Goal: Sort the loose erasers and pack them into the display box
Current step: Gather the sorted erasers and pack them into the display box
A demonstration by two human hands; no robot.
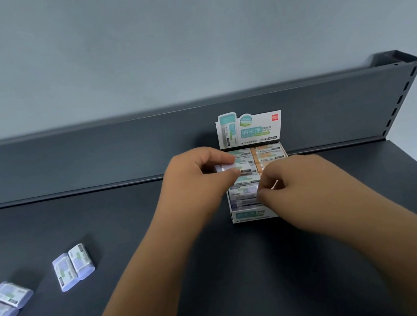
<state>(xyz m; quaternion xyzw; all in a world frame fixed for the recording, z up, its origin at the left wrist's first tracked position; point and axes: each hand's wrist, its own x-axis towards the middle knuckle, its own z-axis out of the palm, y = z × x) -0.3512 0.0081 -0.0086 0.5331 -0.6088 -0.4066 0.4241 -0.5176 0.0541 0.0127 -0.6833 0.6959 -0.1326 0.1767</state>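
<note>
The white display box (250, 215) with an upright printed header card stands on the dark shelf against its back rail. Rows of wrapped erasers fill it, orange ones (270, 153) in the right column. My left hand (199, 176) holds a purple-ended wrapped eraser (234, 168) between thumb and fingers just above the box's left column. My right hand (297, 184) rests over the box's front right part, fingertips pinched among the packed erasers; what they grip is hidden. Several loose purple erasers lie at the left: one pair (73, 266) and another pair (4, 303).
The dark shelf surface (161, 248) ends in a raised back rail (91, 155) and a slotted upright (401, 98) at the right. A grey wall rises behind. The shelf's right edge runs diagonally past my right forearm.
</note>
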